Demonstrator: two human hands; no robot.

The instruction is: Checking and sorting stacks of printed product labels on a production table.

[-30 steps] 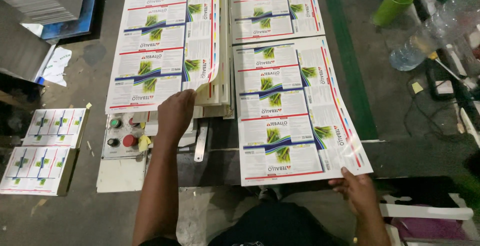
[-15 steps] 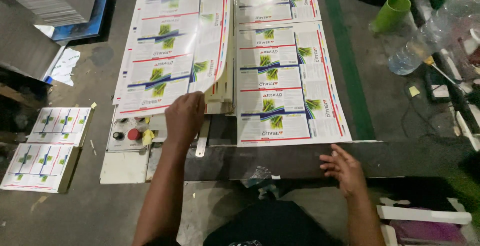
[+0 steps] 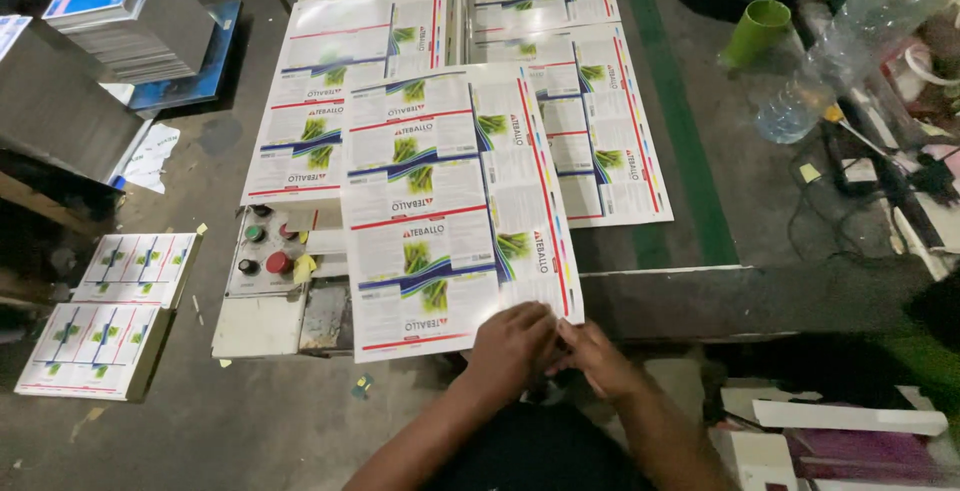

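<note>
A large glossy printed sheet, white with green plant pictures and red lines, is lifted above the machine table. My left hand and my right hand meet at its near right corner and both pinch its edge. Under it lie two stacks of the same printed sheets, one on the left and one on the right.
A control panel with red and green buttons sits at the table's near left. Stacks of smaller printed cards lie on the floor at left. A green cup and a plastic bottle stand at right, near cables.
My left hand drew a sheet off the left stack and pulled it toward me. My right hand left the right stack's edge and joined the left hand on the sheet's corner.
</note>
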